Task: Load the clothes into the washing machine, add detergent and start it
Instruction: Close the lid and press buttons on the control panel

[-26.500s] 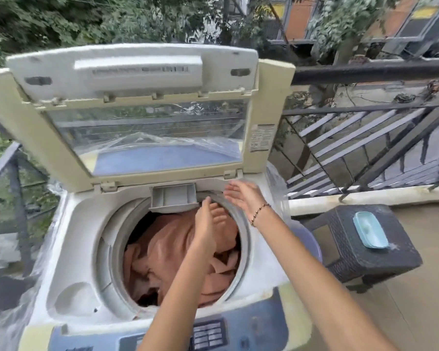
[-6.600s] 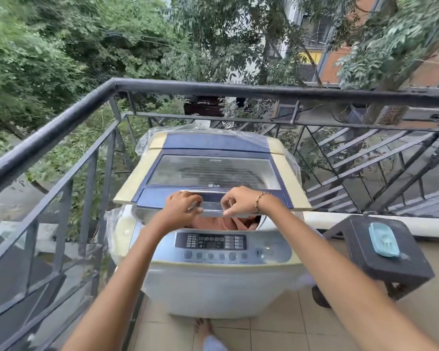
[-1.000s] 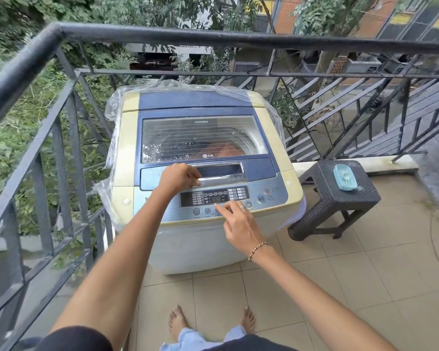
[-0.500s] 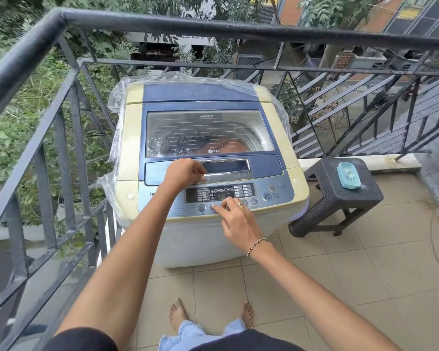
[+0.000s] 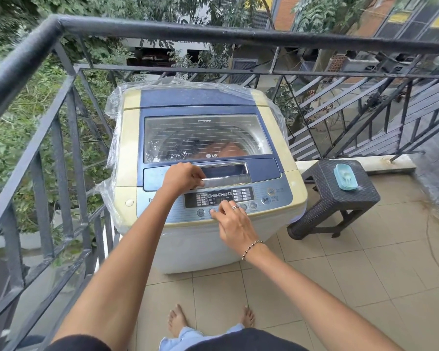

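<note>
1. Nearest, two bare feet (image 5: 178, 319) stand on the pale floor tiles (image 5: 352, 274), just short of the machine's front.
2. The right hand (image 5: 235, 225) reaches over the control panel (image 5: 219, 198): fingers curled in, holding nothing, with one fingertip (image 5: 212, 211) pressed on a round button (image 5: 210, 211) in the row under the display. A ring and a beaded bracelet (image 5: 251, 247) show on that hand and wrist.
3. The left hand (image 5: 181, 177) is closed over the left end of the lid handle (image 5: 226, 177), fingers wrapped around the silver bar.
4. The washing machine (image 5: 205, 158) stands against the balcony's corner, its lid (image 5: 205, 138) down flat. Through the window a bit of orange-pink clothes (image 5: 228, 148) shows inside the drum.
5. Clear plastic wrap (image 5: 112, 158) hangs loose around the machine's back and left side.
6. To the right, just beside the machine, a dark woven stool (image 5: 340, 196) carries a light-blue soap dish (image 5: 345, 177) on top.
7. Behind everything runs the black metal railing (image 5: 213, 34), with trees and brick buildings beyond.
</note>
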`<state>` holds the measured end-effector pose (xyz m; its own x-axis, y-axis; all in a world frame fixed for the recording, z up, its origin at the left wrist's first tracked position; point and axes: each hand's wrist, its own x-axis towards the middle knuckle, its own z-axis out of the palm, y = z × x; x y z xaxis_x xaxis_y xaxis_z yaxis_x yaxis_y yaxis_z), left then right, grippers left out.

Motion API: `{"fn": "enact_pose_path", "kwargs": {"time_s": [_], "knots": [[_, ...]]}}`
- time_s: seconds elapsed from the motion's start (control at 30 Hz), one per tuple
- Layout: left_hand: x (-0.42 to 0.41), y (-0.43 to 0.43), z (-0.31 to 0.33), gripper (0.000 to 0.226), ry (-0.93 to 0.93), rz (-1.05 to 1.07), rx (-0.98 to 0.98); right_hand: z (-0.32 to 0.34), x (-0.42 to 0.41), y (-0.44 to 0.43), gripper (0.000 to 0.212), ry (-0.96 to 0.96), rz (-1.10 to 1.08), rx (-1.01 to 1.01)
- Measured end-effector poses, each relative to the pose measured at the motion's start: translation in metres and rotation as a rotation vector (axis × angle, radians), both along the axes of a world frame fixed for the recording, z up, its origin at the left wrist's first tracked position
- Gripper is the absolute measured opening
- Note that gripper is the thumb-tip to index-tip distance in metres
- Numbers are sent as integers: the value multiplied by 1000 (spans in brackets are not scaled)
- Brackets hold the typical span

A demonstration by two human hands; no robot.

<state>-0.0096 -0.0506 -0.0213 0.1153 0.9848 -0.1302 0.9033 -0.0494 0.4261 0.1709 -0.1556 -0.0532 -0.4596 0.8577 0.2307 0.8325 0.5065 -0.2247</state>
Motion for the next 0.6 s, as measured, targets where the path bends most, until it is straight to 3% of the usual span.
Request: {"fn": "enact_pose_path", "kwargs": {"time_s": [0.4, 0.6], "knots": [[1, -4, 3, 24, 11, -13, -13, -1, 12, -11, 53, 6, 39, -77], [3, -6, 0, 25, 6, 6, 1, 3, 23, -8, 49, 135, -95, -168]]}}
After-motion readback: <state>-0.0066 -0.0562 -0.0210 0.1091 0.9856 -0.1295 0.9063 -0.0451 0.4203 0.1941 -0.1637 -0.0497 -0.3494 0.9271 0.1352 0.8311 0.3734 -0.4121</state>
